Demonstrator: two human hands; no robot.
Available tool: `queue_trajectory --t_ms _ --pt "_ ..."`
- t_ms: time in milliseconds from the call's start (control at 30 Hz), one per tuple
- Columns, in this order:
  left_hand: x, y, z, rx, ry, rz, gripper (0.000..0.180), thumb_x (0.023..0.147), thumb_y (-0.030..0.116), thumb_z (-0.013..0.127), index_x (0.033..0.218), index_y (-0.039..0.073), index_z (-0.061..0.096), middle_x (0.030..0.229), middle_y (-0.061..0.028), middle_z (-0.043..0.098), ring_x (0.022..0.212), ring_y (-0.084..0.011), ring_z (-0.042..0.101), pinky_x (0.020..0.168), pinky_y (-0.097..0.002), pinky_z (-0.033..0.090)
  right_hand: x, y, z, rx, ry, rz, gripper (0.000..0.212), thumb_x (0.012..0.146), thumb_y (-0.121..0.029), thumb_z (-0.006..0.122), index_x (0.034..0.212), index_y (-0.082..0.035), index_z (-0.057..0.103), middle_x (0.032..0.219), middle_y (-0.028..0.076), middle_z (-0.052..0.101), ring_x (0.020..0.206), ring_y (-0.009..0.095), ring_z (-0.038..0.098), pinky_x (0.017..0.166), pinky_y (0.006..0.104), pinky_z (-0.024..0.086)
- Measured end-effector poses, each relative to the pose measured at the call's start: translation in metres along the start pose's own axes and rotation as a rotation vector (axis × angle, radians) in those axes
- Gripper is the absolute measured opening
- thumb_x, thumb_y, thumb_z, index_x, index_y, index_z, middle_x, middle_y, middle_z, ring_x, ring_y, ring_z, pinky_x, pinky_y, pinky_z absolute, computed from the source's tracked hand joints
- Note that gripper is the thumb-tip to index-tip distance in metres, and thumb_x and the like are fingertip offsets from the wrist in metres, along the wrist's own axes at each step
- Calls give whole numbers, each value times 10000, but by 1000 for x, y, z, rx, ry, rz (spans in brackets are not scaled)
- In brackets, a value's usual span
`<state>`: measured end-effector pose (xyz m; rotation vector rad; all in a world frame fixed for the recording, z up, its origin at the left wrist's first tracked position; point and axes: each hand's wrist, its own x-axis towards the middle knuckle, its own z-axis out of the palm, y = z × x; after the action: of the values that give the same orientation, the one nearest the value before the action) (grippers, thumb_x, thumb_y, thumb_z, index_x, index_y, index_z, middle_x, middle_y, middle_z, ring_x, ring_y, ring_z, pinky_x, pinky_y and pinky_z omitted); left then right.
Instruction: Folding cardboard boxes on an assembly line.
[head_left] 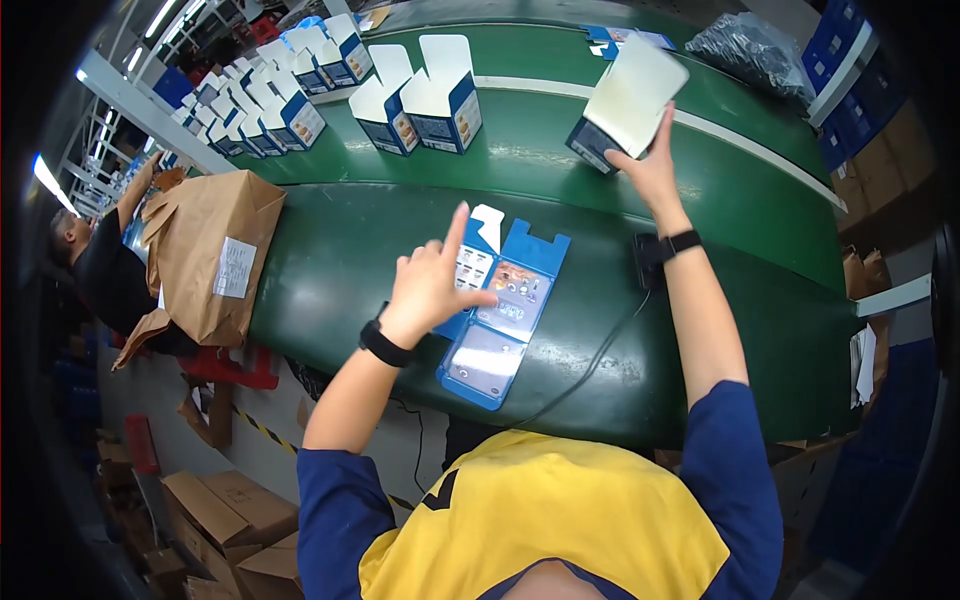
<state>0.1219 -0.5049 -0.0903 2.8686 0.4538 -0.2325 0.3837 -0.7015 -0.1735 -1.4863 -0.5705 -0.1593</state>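
My right hand (655, 178) is raised over the green belt at the far right, thumb and fingers gripping a small blue-and-white carton (630, 95). The carton is folded up, its pale lid flap standing open. My left hand (425, 288) hovers above the near worktop with index finger and thumb stretched apart, holding nothing. Partly beneath it lies an unfolded blue carton blank (484, 362), flat and printed with pictures. More of the blue printed card shows beside that hand; whether it is a separate blank I cannot tell.
Two open cartons (447, 115) stand on the belt, with several more (290, 125) farther left. A brown paper sack (205, 265) stands at the left, near another person (105, 255). A black device (648, 262) trails a cable across the worktop. A grey plastic bag (750, 55) lies far right.
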Motion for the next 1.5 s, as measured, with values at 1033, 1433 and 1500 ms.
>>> queue_trajectory --t_ms 1033,1433,1500 --pt "-47 30 14 -863 696 -34 891 746 121 729 1443 68 177 1162 -185 501 993 -251 551 865 -343 456 -153 -145 53 720 -376 792 969 772 -29 643 1436 47 -60 1446 213 250 1278 243 353 1052 316 279" --pt "-31 41 5 -783 817 -170 705 790 155 721 1347 14 313 1089 -142 529 991 -179 537 841 -291 449 -178 -138 62 -122 -268 110 893 796 -70 624 1458 -13 28 1463 199 257 1314 227 341 1079 328 237" --pt "-29 39 5 -673 799 -204 688 796 167 719 1335 2 325 1081 -133 534 985 -169 536 839 -275 444 -178 -141 55 -24 -290 53 919 793 -100 649 1459 -15 22 1457 204 270 1297 223 363 1076 323 242"
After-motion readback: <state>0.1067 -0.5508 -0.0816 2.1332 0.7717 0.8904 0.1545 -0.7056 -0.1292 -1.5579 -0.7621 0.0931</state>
